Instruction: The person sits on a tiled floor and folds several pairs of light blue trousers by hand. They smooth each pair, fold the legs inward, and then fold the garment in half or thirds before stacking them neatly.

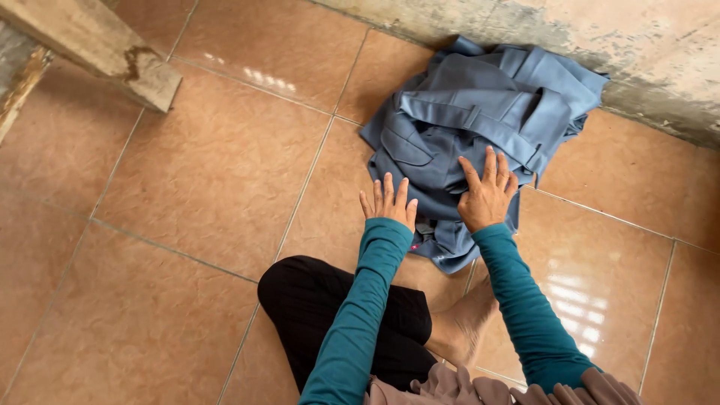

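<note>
I have my left hand (389,201) hovering fingers-spread at the near edge of the crumpled blue-grey garment (480,127), heaped right of frame centre by the wall (637,45), while my right hand (487,195) presses flat, fingers apart, seemingly pinning it.

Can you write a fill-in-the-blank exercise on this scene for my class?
1. Both hands rest on a crumpled ____ garment.
2. The garment lies on a floor of ____.
3. The right hand lies flat with its fingers ____.
4. The sleeves are ____ in colour.

Missing words: blue; tiles; spread; teal
</note>
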